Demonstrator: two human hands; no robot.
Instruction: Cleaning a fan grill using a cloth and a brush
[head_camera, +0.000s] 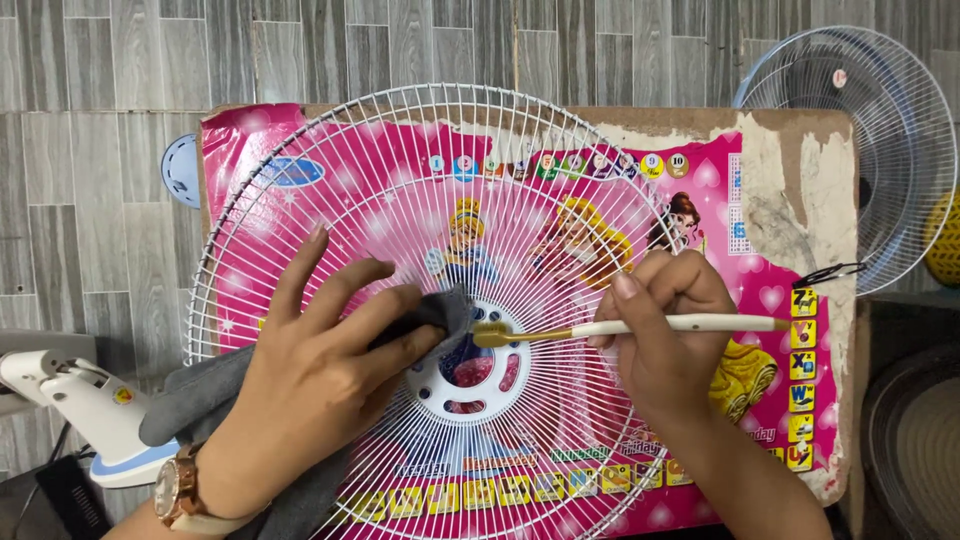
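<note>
White wire fan guard lies flat on a pink cartoon-printed board, and the left hand, fingers loosely spread, presses a grey cloth onto the guard just beside its white centre hub. The right hand closes its fingers around the white handle of a small brush, whose gold bristle end rests on the hub's upper rim. The board rests on a grey wood-pattern floor, with a second fan guard at upper right and a white fan base at lower left.
</note>
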